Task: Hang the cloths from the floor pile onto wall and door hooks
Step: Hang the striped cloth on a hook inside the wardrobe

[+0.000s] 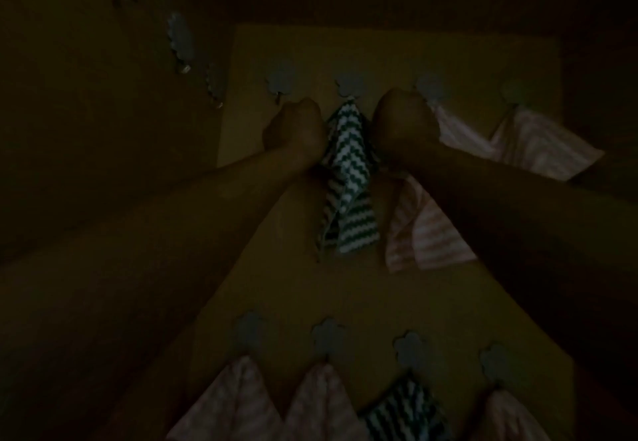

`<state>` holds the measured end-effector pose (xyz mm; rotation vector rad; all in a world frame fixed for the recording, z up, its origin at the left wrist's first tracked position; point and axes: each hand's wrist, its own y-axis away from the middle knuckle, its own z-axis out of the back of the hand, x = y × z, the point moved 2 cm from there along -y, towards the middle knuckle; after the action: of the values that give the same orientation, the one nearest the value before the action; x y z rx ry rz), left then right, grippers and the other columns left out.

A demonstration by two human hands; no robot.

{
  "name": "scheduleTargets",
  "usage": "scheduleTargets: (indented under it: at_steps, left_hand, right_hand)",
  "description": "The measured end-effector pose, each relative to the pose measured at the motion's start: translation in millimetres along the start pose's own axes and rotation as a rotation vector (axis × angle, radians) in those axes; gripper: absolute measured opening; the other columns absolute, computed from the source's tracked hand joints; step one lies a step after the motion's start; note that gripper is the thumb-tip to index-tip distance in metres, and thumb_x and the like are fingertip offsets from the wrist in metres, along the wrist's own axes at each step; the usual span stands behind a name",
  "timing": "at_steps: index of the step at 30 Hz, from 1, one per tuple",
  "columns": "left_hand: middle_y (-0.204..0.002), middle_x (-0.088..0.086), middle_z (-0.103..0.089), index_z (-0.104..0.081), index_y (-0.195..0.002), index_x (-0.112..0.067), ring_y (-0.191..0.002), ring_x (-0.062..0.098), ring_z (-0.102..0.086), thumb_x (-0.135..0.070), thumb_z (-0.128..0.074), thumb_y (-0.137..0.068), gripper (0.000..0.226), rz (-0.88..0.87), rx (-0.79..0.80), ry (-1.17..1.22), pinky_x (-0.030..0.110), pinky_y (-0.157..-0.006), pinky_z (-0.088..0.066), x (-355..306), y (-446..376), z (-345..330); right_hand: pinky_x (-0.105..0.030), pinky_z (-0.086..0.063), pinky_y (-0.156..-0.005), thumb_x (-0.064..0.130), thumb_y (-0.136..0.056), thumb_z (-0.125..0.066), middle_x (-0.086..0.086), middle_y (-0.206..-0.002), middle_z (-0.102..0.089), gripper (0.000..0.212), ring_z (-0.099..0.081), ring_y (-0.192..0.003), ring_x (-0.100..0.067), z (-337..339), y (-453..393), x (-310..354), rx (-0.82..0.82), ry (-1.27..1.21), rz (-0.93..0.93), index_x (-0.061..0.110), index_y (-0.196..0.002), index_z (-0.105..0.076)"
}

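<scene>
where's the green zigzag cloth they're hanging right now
In the head view, the green zigzag cloth hangs centre frame from the upper row's second hook, between the left hand and right hand.

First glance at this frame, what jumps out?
The green-and-white zigzag cloth at centre, hanging from a flower-shaped hook in the upper row, stands out in the very dark picture. The left hand and right hand flank its top with fingers curled; whether they grip it is unclear. Pale pink striped cloths hang to its right and along the bottom row.
</scene>
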<state>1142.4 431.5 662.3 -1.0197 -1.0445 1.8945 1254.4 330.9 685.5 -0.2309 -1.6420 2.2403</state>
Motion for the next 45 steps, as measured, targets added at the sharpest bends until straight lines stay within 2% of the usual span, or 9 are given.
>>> scheduleTargets:
  at_steps: [6,10,13,17,25,33,39,42,45]
  left_hand:
    - [-0.12,0.021,-0.058,-0.06,-0.107,0.001,-0.108,0.033,-0.056,-0.012,-0.05,-0.099,0.018,0.074,0.068,-0.029,0.033,-0.079,-0.044,-1,38,18]
    - [-0.115,0.019,-0.059,-0.059,-0.103,-0.003,-0.097,0.028,-0.056,-0.018,-0.049,-0.099,0.019,0.085,0.091,-0.04,0.029,-0.07,-0.038,-8,73,43]
    - [-0.12,0.018,-0.058,-0.057,-0.103,-0.007,-0.091,0.023,-0.05,-0.022,-0.044,-0.1,0.02,0.075,0.142,-0.03,0.025,-0.069,-0.039,-11,102,54]
    - [-0.142,0.011,-0.048,-0.047,-0.139,-0.012,-0.122,0.025,-0.049,-0.03,-0.039,-0.104,0.04,0.095,0.25,-0.045,0.023,-0.087,-0.036,-12,137,60]
    - [-0.14,0.011,-0.046,-0.041,-0.141,-0.024,-0.124,0.032,-0.045,-0.043,-0.034,-0.1,0.046,0.105,0.405,-0.209,0.043,-0.103,-0.038,-17,208,65]
    - [-0.155,0.006,-0.029,-0.032,-0.149,-0.03,-0.139,0.031,-0.028,-0.047,-0.037,-0.099,0.053,0.132,0.52,-0.117,0.045,-0.112,-0.022,-17,322,100]
    - [-0.156,0.003,-0.028,-0.032,-0.148,-0.033,-0.143,0.028,-0.024,-0.043,-0.032,-0.1,0.049,0.158,0.594,-0.033,0.046,-0.113,-0.018,-23,410,136]
    - [-0.159,-0.001,-0.023,-0.033,-0.148,-0.034,-0.145,0.027,-0.021,-0.043,-0.035,-0.1,0.048,0.159,0.614,0.001,0.048,-0.116,-0.014,-35,449,152]
    - [-0.159,-0.001,-0.022,-0.033,-0.148,-0.032,-0.145,0.028,-0.018,-0.041,-0.036,-0.1,0.048,0.148,0.621,0.03,0.049,-0.115,-0.013,-46,488,166]
  right_hand:
    - [-0.022,-0.033,-0.059,0.012,-0.091,-0.054,-0.004,-0.074,-0.046,0.037,-0.051,-0.074,-0.02,7,43,-5,0.015,-0.047,-0.106,0.014,-0.06,-0.034]
    - [-0.022,-0.033,-0.061,0.017,-0.09,-0.061,-0.012,-0.091,-0.063,0.016,-0.054,-0.074,-0.022,26,72,0,0.086,-0.112,-0.099,0.008,-0.077,-0.057]
    - [-0.023,-0.041,-0.064,0.019,-0.093,-0.058,-0.014,-0.102,-0.067,0.021,-0.062,-0.089,-0.026,35,96,1,0.129,-0.156,-0.085,0.001,-0.092,-0.069]
    - [-0.027,-0.047,-0.073,0.02,-0.096,-0.054,-0.015,-0.109,-0.066,0.025,-0.061,-0.098,-0.029,47,130,5,0.19,-0.217,-0.093,0.001,-0.103,-0.068]
    - [-0.034,-0.048,-0.083,0.02,-0.095,-0.057,-0.017,-0.112,-0.063,0.029,-0.058,-0.103,-0.029,85,214,20,0.284,-0.285,-0.072,-0.001,-0.113,-0.062]
    - [-0.022,-0.041,-0.081,0.035,-0.095,-0.056,-0.01,-0.127,-0.058,0.053,-0.056,-0.112,-0.025,135,311,44,0.455,-0.214,-0.221,0.02,-0.143,-0.041]
    - [-0.027,-0.04,-0.071,0.032,-0.093,-0.054,-0.007,-0.119,-0.061,0.041,-0.057,-0.104,-0.023,189,400,74,0.532,-0.14,-0.264,0.019,-0.132,-0.049]
    - [-0.038,-0.052,-0.083,0.034,-0.093,-0.055,-0.008,-0.116,-0.062,0.039,-0.06,-0.104,-0.025,214,440,87,0.55,-0.156,-0.284,0.016,-0.128,-0.052]
    - [-0.039,-0.054,-0.082,0.032,-0.093,-0.057,-0.009,-0.118,-0.062,0.044,-0.061,-0.103,-0.026,241,479,95,0.55,-0.134,-0.311,0.02,-0.134,-0.048]
